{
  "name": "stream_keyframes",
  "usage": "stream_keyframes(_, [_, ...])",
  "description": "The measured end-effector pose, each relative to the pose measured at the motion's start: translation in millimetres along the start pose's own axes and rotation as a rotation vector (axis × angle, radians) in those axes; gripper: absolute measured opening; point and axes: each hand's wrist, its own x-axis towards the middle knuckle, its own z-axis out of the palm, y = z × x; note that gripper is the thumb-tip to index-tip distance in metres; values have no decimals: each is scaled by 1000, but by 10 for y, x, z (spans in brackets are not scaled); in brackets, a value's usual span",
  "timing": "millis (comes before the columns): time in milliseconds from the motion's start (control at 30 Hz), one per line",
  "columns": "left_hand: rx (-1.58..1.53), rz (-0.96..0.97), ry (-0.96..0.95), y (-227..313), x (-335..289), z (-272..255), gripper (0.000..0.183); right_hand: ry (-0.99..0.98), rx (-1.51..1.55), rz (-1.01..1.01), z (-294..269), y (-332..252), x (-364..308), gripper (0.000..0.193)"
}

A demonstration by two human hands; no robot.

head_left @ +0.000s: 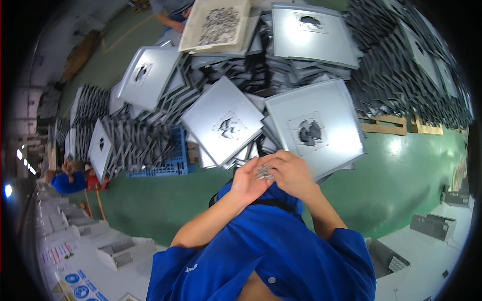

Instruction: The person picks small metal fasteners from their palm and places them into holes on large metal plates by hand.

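Observation:
My left hand (246, 184) is cupped palm up in front of my waist, and several small silvery metal parts (263, 172) lie in it. Over that palm, my right hand (292, 173) has its fingers curled in against the parts; what its fingertips hold is hidden. Just beyond the hands, a flat grey sheet-metal panel (346, 125) with a jagged dark opening tops a stack on the right. Left of it, another such panel (206, 115) lies turned cornerwise on its own stack.
A cream plastic bin (187, 32) full of small metal parts sits on farther panels. More panel stacks (386, 80) stand right on wooden pallets (386, 125), others left on a blue plastic pallet (160, 168). Two other people (70, 180) are at the far left and the top.

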Motion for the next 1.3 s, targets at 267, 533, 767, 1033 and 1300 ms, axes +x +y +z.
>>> stream_keyframes(267, [-26,36,184,47,-30,19,41,179,201,272,-278,451,44,7])
stream_keyframes(533, [-15,32,216,29,-27,54,37,426,-109,354,-394,1518,123,7])
stream_keyframes(767, [1,37,229,11,-44,43,37,415,-153,279,-211,1762,202,8])
stream_keyframes(1033, [-1,51,239,-12,-82,51,37,408,-198,254,-163,1764,227,6])
stream_keyframes(1300, [4,48,244,-40,-103,72,38,346,-349,104,-166,1709,287,5])
